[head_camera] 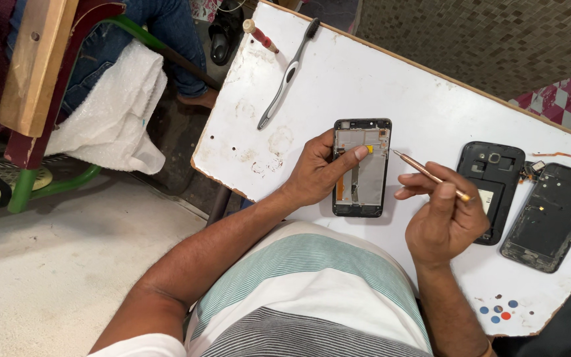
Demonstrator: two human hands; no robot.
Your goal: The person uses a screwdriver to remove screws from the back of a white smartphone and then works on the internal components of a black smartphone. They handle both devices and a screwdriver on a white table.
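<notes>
- Opened phone frame (362, 168): flat on the white worktop (424, 99), long axis running 12 to 6 o'clock, inner side up, small yellow part near its top end.
- Left hand (317, 173): at 9 o'clock of the frame, grip clasped around the frame's left edge, thumb (353, 156) laid across the upper interior.
- Right hand (445, 221): at 3 to 4 o'clock of the frame, just beside but apart from it; grip pinched on a slim copper-coloured screwdriver (429, 174).
- Screwdriver axis: slanted from 4 o'clock at the fingers to 10 o'clock at the tip; tip hanging just off the frame's right edge, near its upper half, not seen touching.
- Nearer hand to frame: left, in contact; right reaching only by the tool.
- Black back cover (492, 188) and second phone body (550, 215): at 3 o'clock, behind the right hand.
- Toothbrush (290, 69): at 11 o'clock, well apart.
</notes>
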